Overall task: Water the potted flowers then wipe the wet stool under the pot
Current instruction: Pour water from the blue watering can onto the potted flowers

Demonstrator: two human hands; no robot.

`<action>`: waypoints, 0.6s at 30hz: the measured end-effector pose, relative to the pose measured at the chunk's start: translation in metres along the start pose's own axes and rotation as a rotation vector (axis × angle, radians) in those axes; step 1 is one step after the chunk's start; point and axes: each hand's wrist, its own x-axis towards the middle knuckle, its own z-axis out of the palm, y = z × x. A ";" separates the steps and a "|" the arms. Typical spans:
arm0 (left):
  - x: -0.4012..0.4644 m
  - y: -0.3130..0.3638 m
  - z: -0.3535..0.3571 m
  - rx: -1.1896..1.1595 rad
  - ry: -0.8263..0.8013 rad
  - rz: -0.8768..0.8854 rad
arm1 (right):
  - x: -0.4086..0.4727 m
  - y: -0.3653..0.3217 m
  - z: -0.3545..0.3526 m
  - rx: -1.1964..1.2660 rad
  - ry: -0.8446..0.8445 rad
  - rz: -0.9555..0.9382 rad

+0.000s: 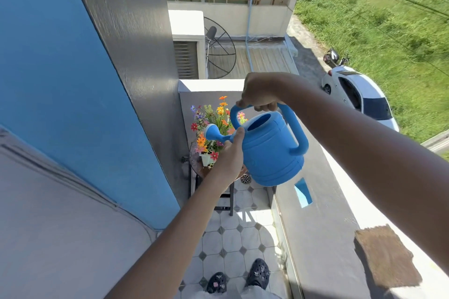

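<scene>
A blue plastic watering can hangs in mid-air over the balcony, spout pointing left toward the flowers. My right hand grips its top handle from above. My left hand holds the base of the spout from below. The rose head of the spout sits over the colourful potted flowers, which stand in a pale pot. The pot rests on a round dark stool with black legs, largely hidden behind my left hand. No stream of water is visible.
A blue and grey wall lines the left side. A grey parapet runs along the right, with a brown cloth lying on its ledge. A floor drain sits beside the stool. My dark shoes stand on the tiled floor.
</scene>
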 end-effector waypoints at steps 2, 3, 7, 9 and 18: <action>-0.003 -0.005 0.002 0.002 0.002 -0.028 | -0.005 0.004 0.003 0.014 0.005 0.002; -0.003 -0.009 0.004 0.005 0.001 -0.026 | -0.007 0.007 0.006 0.026 0.010 0.004; -0.003 -0.018 0.012 0.037 -0.032 -0.033 | -0.014 0.017 0.011 0.043 0.029 0.020; -0.003 -0.020 0.017 0.041 -0.049 -0.035 | -0.019 0.020 0.009 0.034 0.034 0.024; 0.004 -0.015 0.036 0.071 -0.088 -0.002 | -0.029 0.034 0.000 0.004 0.098 0.055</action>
